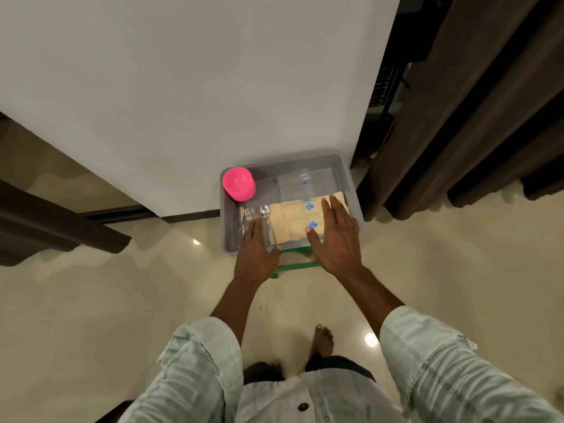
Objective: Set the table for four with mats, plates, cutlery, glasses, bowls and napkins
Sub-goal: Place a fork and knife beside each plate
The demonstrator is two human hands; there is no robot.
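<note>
Both hands went into the grey tub (351, 190) on a green stand (297, 265), likely to unload. Left hand (255, 248), fingers straight, holding nothing, over the cutlery (254, 215); handles ran toward the person. Right hand (335, 236) lay spread flat on the tan napkins (290, 219). Pink bowls (238, 183) stacked in the far-left corner.
</note>
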